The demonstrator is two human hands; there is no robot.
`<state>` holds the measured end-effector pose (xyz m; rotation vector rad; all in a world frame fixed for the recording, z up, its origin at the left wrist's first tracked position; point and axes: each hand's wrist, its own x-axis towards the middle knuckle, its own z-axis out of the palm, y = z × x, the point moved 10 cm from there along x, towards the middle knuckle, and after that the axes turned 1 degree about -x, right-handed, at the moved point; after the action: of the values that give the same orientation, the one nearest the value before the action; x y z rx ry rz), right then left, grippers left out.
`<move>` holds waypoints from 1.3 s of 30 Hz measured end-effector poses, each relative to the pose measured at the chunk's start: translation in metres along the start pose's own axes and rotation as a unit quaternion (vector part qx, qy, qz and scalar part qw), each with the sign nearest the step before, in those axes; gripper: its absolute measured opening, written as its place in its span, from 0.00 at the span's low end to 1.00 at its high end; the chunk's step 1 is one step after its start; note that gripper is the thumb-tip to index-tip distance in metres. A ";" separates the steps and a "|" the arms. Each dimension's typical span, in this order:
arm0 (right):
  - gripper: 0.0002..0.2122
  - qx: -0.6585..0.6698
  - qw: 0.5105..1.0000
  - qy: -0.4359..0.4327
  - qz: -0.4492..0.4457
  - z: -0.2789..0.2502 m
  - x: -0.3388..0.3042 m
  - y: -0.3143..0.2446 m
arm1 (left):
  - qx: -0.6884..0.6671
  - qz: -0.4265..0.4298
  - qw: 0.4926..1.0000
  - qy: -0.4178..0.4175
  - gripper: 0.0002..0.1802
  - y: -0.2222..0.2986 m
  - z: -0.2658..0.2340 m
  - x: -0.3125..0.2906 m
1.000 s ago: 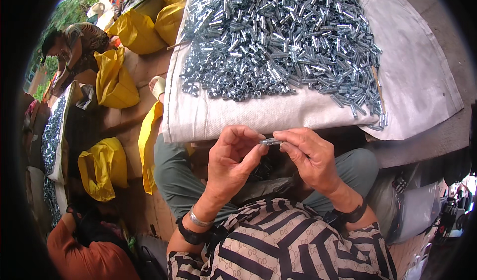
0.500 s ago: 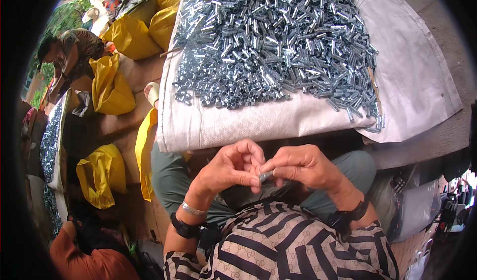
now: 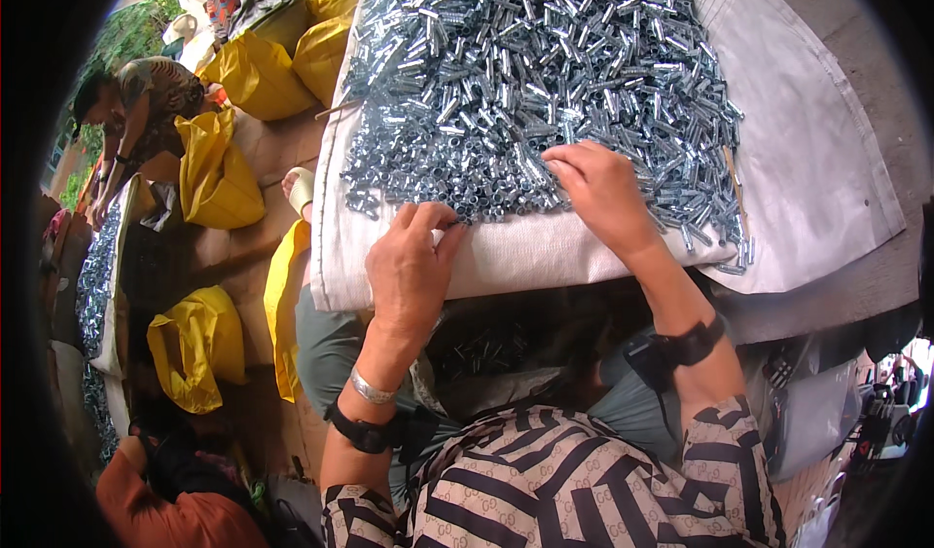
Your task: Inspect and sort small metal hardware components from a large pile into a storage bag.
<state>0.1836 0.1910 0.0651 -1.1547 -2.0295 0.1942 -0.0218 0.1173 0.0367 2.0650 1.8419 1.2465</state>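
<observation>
A large heap of shiny metal sleeves (image 3: 623,71), slim and tube-like, lies on a white woven sheet (image 3: 525,256) in front of me. Along the heap's near left side are short, ring-like metal pieces (image 3: 418,173), seemingly nuts. My left hand (image 3: 413,261) is at the near edge of these short pieces, thumb and fingers drawn together; what is between them is hidden. Farther right, my right hand (image 3: 603,193) reaches over the sleeves with its fingers pinched. Whether it holds a piece is too small to tell.
Below the sheet's front edge, between my knees, several metal pieces (image 3: 486,348) lie in a dark hollow. Yellow bags (image 3: 199,348) stand on the floor to the left. One co-worker (image 3: 146,110) bends at the far left; another person's orange sleeve (image 3: 175,509) shows at lower left.
My hands were together above my lap, with a small grey metal piece between them. They have parted and moved forward to the heap; that piece no longer shows.
</observation>
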 end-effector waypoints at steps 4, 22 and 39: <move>0.05 -0.130 0.990 -0.053 -0.002 0.023 0.010 -0.004 | 0.022 -0.006 1.000 0.000 0.09 -0.001 0.002 -0.001; 0.07 -0.022 0.999 0.004 -0.027 -0.005 -0.007 -0.017 | -0.133 -0.035 0.988 0.070 0.09 -0.007 -0.018 -0.016; 0.07 0.498 0.852 -0.064 0.149 0.012 -0.098 -0.061 | -0.639 -0.189 0.739 -0.097 0.13 0.022 0.025 -0.067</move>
<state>0.1626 0.0817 0.0320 -0.7451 -1.4517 1.3331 0.0155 0.0644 -0.0002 0.9089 0.7140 1.4181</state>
